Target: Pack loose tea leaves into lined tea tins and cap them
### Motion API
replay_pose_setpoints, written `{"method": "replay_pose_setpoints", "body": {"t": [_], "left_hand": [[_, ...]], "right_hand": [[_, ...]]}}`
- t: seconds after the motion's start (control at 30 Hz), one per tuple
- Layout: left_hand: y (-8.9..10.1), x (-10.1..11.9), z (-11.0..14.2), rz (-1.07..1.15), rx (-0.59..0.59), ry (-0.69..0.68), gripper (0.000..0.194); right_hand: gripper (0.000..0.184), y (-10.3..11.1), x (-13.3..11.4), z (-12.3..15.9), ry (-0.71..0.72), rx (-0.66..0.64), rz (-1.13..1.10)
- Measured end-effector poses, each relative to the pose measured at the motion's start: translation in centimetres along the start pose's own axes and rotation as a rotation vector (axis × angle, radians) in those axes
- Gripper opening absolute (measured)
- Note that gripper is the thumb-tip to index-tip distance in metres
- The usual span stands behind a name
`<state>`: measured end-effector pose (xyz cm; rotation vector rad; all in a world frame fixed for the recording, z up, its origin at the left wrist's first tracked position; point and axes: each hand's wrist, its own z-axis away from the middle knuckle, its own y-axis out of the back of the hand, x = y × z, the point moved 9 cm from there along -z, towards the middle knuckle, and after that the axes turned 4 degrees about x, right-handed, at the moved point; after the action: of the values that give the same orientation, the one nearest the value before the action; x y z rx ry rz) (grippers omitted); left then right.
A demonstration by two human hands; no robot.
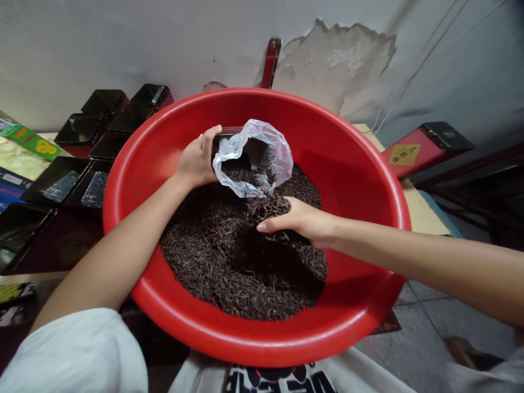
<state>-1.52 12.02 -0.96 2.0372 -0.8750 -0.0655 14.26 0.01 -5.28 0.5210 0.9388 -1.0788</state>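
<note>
Within the red plastic basin (262,352), the left hand (198,158) grips the box (227,134), its stiff side a likely surer hold than the soft, crinkly liner (283,150), while the right hand (305,221) cups light, probably brittle tea leaves (221,278).

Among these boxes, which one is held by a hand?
The plastic-lined box in the left hand, over the red basin; the other boxes are outside it.

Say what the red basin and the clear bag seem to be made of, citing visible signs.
Red basin: probably molded plastic, smooth and glossy; its rounded rim catches bright highlights.
Clear bag: likely thin plastic film, translucent with slight sheen; its mouth is crinkled.
</note>
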Motion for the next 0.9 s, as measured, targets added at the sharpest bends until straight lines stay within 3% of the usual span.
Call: {"method": "replay_pose_setpoints", "body": {"t": [0.13,0.27,0.4,0.5,0.63,0.73,0.8,0.9], "left_hand": [[0.2,0.2,0.0,0.019,0.006,-0.001,0.070],[0.2,0.2,0.0,0.026,0.004,-0.009,0.075],[0.1,-0.1,0.0,0.006,0.003,0.001,0.081],[0.4,-0.6,0.0,-0.015,0.008,0.035,0.085],[0.4,-1.0,0.0,-0.010,-0.001,0.065,0.089],[0.6,-1.2,0.0,0.015,0.046,0.079,0.081],[0.7,-1.2,0.1,0.014,0.060,0.073,0.079],[0.5,-1.1,0.1,0.004,0.044,0.066,0.083]], "right_hand": [[0.030,-1.0,-5.2,1.2,0.214,-0.011,0.088],[0.039,0.3,-10.4,-0.8,0.540,0.154,0.332],[0.044,1.4,-13.2,-4.4,0.756,0.369,0.708],[0.038,0.5,-13.9,-5.0,0.836,0.392,0.907],[0.025,-2.8,-12.4,-1.0,1.000,0.282,1.052],[0.022,-6.1,-7.6,1.6,1.055,0.029,1.251],[0.040,-7.1,-3.1,1.6,0.972,-0.152,1.359],[0.093,-5.6,0.9,-1.1,0.746,-0.131,1.337]]}}
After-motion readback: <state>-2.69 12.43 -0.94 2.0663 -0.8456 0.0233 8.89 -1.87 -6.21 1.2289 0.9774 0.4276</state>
